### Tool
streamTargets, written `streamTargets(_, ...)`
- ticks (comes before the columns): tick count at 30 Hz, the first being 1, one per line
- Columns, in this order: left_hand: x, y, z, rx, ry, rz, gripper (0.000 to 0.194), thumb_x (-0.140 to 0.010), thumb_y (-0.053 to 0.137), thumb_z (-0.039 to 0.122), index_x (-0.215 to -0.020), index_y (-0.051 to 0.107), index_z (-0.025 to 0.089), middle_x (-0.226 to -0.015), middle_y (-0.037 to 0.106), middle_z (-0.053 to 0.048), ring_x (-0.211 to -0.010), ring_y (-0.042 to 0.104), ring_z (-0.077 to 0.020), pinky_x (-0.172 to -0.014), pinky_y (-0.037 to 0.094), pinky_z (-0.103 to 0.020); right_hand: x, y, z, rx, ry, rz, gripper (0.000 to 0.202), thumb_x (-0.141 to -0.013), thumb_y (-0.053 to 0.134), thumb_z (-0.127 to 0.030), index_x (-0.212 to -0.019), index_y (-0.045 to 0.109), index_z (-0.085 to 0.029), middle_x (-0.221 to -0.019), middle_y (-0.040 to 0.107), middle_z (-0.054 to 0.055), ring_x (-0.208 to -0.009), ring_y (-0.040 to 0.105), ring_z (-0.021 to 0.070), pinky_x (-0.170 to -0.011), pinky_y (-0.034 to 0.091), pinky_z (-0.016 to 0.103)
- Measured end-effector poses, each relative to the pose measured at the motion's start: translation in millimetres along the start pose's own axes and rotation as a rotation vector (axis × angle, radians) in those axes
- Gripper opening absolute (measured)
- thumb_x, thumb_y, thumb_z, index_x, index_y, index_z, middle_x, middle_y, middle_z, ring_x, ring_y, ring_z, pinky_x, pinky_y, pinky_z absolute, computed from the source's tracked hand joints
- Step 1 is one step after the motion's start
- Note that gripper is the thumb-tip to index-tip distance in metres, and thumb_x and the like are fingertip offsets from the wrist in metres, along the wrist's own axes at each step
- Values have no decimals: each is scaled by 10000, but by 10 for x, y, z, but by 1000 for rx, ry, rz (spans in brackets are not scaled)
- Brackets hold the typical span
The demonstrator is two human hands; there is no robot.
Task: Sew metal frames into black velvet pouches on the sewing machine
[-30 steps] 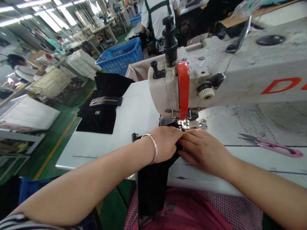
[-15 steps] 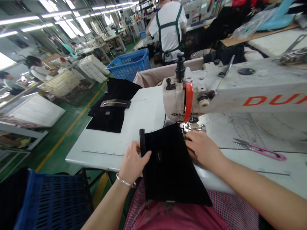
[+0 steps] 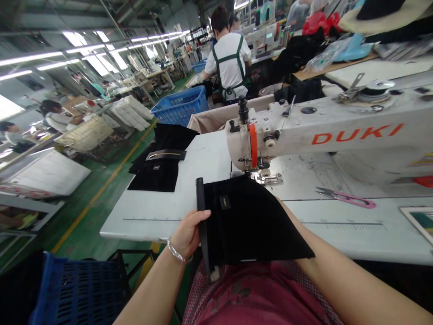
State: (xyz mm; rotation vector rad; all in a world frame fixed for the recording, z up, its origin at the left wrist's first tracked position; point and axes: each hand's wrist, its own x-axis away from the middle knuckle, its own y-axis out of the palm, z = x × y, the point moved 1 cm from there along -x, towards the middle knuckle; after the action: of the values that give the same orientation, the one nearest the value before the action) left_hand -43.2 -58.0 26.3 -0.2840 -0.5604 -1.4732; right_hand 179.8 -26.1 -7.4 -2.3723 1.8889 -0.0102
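Observation:
A black fabric panel with a small dark label reaches from my lap up to the foot of the sewing machine. Along its left side runs a stiff dark strip. My left hand grips this edge, thumb on top and fingers underneath. Behind the panel, my right hand is hidden; only the forearm shows at its right side, so I cannot see its fingers. On the table's left part lie several black fabric pieces, with a zipper strip across them.
Pink-handled thread snips lie on the table right of the panel. A blue crate stands at lower left, and another blue basket is beyond the table. A person in a white shirt works ahead, facing away.
My right hand has gone from beside the presser foot to behind the panel. The panel's lower right corner has swung outward and up. The view has shifted slightly.

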Motion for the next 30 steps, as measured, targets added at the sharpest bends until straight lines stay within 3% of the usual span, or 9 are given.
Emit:
streamTargets(4, -99, -230, 133, -241, 127, 63, 326, -673, 683, 231, -977, 607, 139, -848, 681, -56, -741, 662, -211, -695, 547, -337, 329, 87, -110, -76, 160, -54, 139, -799, 525, -240, -833, 635, -163, -694, 661, 15, -618, 601, 186, -520, 477, 277)
streamTargets(8, 65, -163, 278, -981, 629, 243, 532, -798, 646, 343, -1265, 477, 151, -1346, 498, -162, -1290, 446, -310, -1081, 369, -518, 700, 151, -146, -140, 268, -92, 178, -754, 550, -168, -895, 658, -191, -840, 699, 23, -810, 639, 240, -673, 516, 323)
streamTargets(9, 163, -65, 252, -1149, 731, 158, 624, -807, 651, 397, -1340, 421, 167, -1458, 381, -160, -1384, 317, -317, -1137, 290, -534, 781, 170, -136, -159, 281, -118, 210, -755, 549, -164, -924, 670, -194, -877, 706, 30, -847, 640, 251, -714, 521, 342)
streamTargets(11, 362, 171, 103, -1403, 781, -283, 916, -724, 735, 480, -1461, 274, 192, -1565, 191, -133, -1453, 133, -336, -1174, 233, -537, 922, 213, -88, -167, 287, -162, 242, -760, 567, -175, -968, 689, -192, -941, 713, 46, -890, 640, 262, -787, 520, 369)
streamTargets(13, 504, 341, -78, -1558, 848, -554, 930, -747, 734, 385, -1495, 207, 216, -1583, 146, -96, -1459, 97, -338, -1186, 186, -563, 1038, 252, -1, -132, 291, -172, 227, -768, 598, -207, -970, 700, -185, -985, 712, 57, -925, 638, 261, -854, 501, 375)
streamTargets(16, 542, 340, -208, -1533, 935, -605, 628, -895, 432, 80, -1479, 255, 225, -1534, 313, -45, -1439, 237, -217, -1197, 245, -470, 1168, 291, 153, -122, 377, -201, 204, -847, 562, -317, -909, 689, -171, -918, 711, 61, -848, 642, 238, -767, 511, 335)
streamTargets(20, 500, 87, -99, -1305, 946, -435, 591, -893, 274, 7, -1458, 302, 179, -1479, 411, -34, -1360, 387, -123, -1151, 361, -313, 1257, 279, 240, -239, 543, -262, 363, -913, 479, -494, -915, 632, -164, -756, 672, 41, -616, 592, 173, -529, 453, 260)
streamTargets(25, 507, 119, -255, -1655, 1048, -592, 526, -941, 306, 58, -1464, 297, 117, -1524, 330, -67, -1432, 249, -203, -1163, 349, -400, 1260, 187, 211, -309, 544, -178, 360, -895, 508, -513, -930, 603, -168, -748, 615, 14, -618, 553, 138, -555, 441, 245)
streamTargets(30, 561, 321, -509, -1768, 1126, -450, 451, -952, 407, 147, -1401, 422, 113, -1491, 380, -107, -1408, 283, -286, -1153, 312, -509, 1284, 167, 211, -281, 566, -192, 339, -878, 516, -491, -758, 566, -178, -680, 566, -3, -644, 537, 151, -579, 423, 262)
